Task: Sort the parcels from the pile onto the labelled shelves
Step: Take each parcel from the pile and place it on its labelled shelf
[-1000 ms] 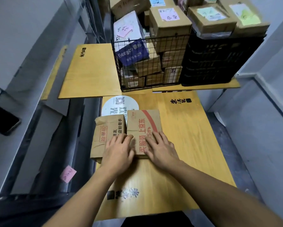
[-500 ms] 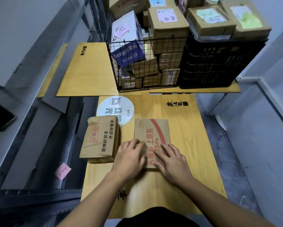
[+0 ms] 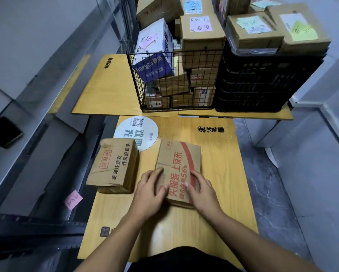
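Two hands, left hand [image 3: 150,191] and right hand [image 3: 203,191], press loosely spread fingers on a flat brown cardboard parcel [image 3: 179,160], hiding part of its red print; "上京东" stays legible.

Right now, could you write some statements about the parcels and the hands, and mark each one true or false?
1. The left hand and the right hand both rest on the flat parcel. True.
2. The brown parcel touches the flat parcel. False: bare table shows between them.
3. The wire basket is empty. False: cardboard boxes fill it.
4. The black crate stands to the right of the wire basket. True.
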The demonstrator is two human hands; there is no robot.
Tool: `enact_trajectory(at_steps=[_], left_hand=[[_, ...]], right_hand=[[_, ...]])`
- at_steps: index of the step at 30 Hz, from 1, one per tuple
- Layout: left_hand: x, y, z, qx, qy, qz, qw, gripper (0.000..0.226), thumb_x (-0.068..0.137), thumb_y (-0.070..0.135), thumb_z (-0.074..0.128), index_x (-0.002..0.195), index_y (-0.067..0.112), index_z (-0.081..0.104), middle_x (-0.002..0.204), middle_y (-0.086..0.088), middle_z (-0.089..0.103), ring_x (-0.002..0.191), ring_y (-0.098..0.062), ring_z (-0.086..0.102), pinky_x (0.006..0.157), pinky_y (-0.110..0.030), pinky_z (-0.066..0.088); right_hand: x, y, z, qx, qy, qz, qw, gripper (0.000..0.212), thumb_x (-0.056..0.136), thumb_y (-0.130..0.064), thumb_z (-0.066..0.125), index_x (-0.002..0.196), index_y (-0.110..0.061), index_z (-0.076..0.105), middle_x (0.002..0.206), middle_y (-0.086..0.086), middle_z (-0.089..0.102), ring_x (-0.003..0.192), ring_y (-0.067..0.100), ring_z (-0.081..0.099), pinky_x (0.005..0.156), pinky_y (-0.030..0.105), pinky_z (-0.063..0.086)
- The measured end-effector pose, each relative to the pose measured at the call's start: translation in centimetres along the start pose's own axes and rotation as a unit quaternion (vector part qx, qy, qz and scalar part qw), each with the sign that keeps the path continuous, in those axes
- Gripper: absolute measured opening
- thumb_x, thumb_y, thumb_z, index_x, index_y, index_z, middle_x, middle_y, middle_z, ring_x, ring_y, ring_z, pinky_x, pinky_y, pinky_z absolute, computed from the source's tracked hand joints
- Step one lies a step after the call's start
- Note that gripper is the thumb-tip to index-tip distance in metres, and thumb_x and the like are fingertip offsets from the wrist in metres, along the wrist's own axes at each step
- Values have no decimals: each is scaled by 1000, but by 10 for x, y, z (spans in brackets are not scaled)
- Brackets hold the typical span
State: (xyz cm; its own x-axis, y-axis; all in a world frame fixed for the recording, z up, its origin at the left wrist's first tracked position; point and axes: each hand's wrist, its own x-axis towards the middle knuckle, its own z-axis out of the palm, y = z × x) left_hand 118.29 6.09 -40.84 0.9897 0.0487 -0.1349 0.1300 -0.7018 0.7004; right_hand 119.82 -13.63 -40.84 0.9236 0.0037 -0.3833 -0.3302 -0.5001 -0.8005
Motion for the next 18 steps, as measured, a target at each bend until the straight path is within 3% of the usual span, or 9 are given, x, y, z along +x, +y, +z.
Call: enact_trajectory(at_steps=[2,4,7,11,15,18], left_hand=[[1,17,-4,-67,25,19,997,52,91,41,59,141,36,43,137,9,42,120,6,43,99,-10,31],[4,35,-11,-145,51,34,988,47,90,41,56,136,41,45,134,13,47,119,14,44,98,-6,34],[10,49,-18,-217,92,38,971,41,90,35,54,130,39,50,127,15,54,119,1,53,102,-22,43],[13,58,-24,-289,73,-3,955,48,91,32,65,132,45,44,138,14,47,120,-3,53,96,-24,48],[14,62,-25,-376,-38,-11,926,61,83,51,68,135,54,36,143,10,49,124,-7,54,101,-37,48],[13,71,-25,-383,-20,5,923,53,86,39,67,132,50,41,135,3,55,116,-3,59,91,-29,52]], right_hand=[[0,-1,-7,37,17,0,999,47,98,-42,58,143,-41,45,129,-2,50,108,10,56,77,17,50],[3,0,-16,82,26,-6,996,44,98,-42,59,140,-42,47,131,-3,56,112,10,60,86,28,57],[5,-7,-28,185,21,-22,982,40,101,-26,59,138,-34,48,130,-7,61,111,4,64,91,30,58],[5,-15,-42,252,14,-46,967,41,101,-16,56,139,-30,48,129,-13,60,110,-3,63,87,21,56],[1,-16,-48,229,-10,-57,972,39,103,-17,54,133,-42,51,133,-16,57,118,1,60,101,31,53],[2,-16,-51,126,-10,-73,989,41,104,-26,51,139,-47,51,144,-9,48,131,6,50,111,34,44]])
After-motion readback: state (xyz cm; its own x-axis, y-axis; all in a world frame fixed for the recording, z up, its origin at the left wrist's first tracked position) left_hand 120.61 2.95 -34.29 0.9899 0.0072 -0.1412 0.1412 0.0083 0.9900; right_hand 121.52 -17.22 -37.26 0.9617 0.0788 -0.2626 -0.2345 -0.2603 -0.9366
